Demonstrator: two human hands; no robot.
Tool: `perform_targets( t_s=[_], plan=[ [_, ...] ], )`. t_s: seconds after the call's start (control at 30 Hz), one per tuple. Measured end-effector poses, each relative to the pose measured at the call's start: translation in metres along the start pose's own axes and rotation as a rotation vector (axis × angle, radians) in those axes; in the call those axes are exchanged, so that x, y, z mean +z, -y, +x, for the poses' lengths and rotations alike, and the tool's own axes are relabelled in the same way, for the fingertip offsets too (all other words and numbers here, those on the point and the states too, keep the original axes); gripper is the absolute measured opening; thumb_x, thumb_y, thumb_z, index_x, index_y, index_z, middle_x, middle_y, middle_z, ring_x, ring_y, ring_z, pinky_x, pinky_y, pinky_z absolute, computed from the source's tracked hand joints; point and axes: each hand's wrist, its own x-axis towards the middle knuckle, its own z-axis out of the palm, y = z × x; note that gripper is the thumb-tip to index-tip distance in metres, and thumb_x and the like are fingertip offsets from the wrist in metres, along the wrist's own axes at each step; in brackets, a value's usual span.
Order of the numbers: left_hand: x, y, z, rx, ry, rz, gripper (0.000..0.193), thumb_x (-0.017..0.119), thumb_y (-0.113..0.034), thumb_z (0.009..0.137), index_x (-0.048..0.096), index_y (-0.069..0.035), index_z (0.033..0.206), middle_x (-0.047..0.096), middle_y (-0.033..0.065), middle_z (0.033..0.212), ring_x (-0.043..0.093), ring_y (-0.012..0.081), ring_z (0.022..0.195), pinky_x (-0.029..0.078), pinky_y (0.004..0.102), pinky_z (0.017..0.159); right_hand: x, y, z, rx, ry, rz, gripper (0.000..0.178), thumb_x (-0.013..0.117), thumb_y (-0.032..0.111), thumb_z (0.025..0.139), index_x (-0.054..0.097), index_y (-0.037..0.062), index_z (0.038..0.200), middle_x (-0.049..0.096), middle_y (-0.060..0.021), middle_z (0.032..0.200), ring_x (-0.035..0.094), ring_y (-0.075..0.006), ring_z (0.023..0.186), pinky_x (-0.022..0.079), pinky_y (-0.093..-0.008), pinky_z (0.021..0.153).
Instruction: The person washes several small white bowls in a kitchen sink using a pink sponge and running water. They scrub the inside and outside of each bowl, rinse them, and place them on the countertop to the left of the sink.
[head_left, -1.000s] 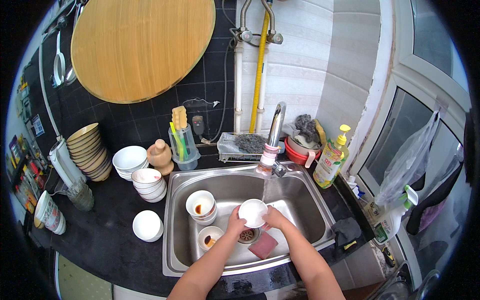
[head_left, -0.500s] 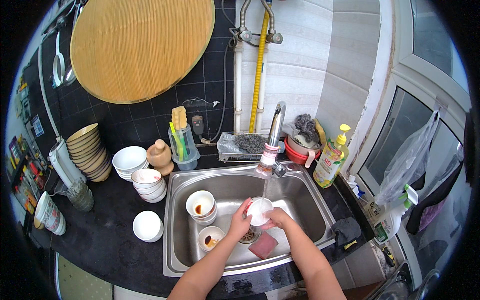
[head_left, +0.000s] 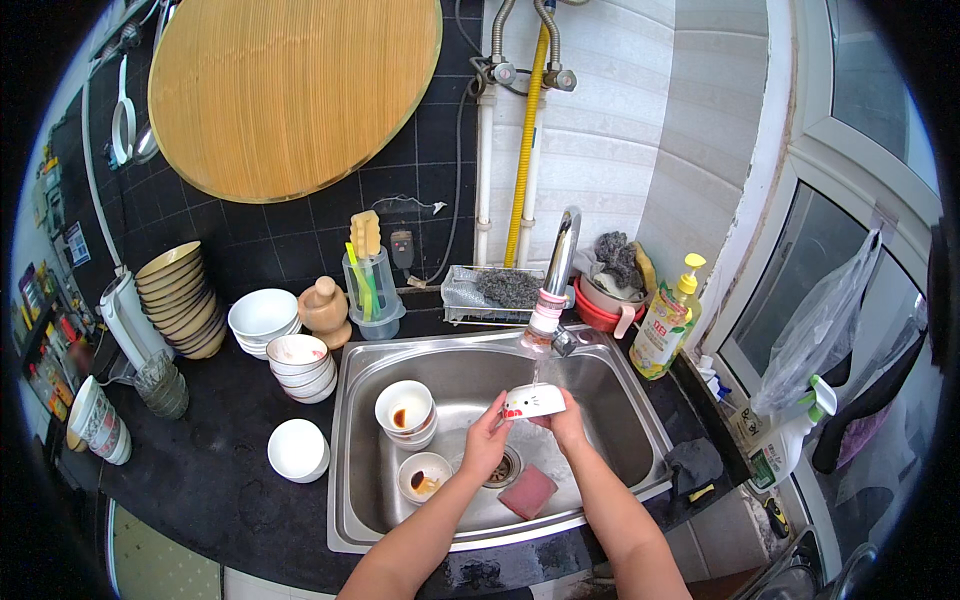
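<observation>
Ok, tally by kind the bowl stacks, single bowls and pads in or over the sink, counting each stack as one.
White round bowl stack: 1
Single white round bowls: 2 (red-and-black patterned bowl between left hand and right hand; brown-stained bowl in the stainless-steel sink)
Dull-red square pad: 1
Total: 4

The left forearm and right forearm are bare and rounded, broadest in front of the sink; the left hand and right hand are bare too.
</observation>
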Motion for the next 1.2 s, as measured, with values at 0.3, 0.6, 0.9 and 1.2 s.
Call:
perform_targets(
  t_s=[0.3,0.6,0.9,1.2],
  plan=[
    [-0.001,-0.003,0.0,0.012,-0.092,0.012,0.048,0.044,0.01,0.082,0.037,-0.002,0.128,0.049,0.0103,0.118,0.05,0.0142,0.105,0.041,0.0234,0.086,-0.004,-0.017,0.012,-0.426,0.075,-0.225,0.03,0.046,-0.006,0.08,0.051,0.006,0.108,0.056,-0.0032,0.098,0.055,-0.0116,0.085,0.048,-0.025,0.069],
    [-0.013,0.021,0.006,-0.227,-0.217,-0.083,0.05,0.041,0.008,0.082,0.038,-0.008,0.129,0.055,0.0069,0.108,0.056,0.0126,0.085,0.046,0.022,0.069,0.003,-0.014,0.002,-0.334,0.109,-0.254,0.041,0.054,-0.01,0.072,0.053,0.0042,0.111,0.06,-0.0051,0.098,0.057,-0.0129,0.086,0.05,-0.0258,0.066],
    [-0.013,0.015,0.005,-0.385,-0.19,-0.096,0.043,0.049,-0.012,0.086,0.037,-0.007,0.127,0.055,0.0098,0.103,0.059,0.0129,0.075,0.051,0.024,0.053,0.014,0.017,-0.02,0.045,-0.111,-0.373,0.037,0.06,0.022,0.077,0.057,-0.0137,0.087,0.06,-0.014,0.064,0.058,-0.0178,0.047,0.048,-0.0272,0.039],
    [-0.009,-0.013,0.001,-0.571,-0.152,0.177,0.052,0.055,-0.024,0.079,0.037,-0.004,0.123,0.058,0.0154,0.091,0.061,0.0196,0.068,0.05,0.0296,0.05,-0.004,0.007,-0.01,0.469,0.142,-0.546,0.053,0.047,0.045,0.083,0.057,-0.0074,0.083,0.062,-0.0165,0.067,0.06,-0.018,0.05,0.05,-0.0261,0.044]
  ],
)
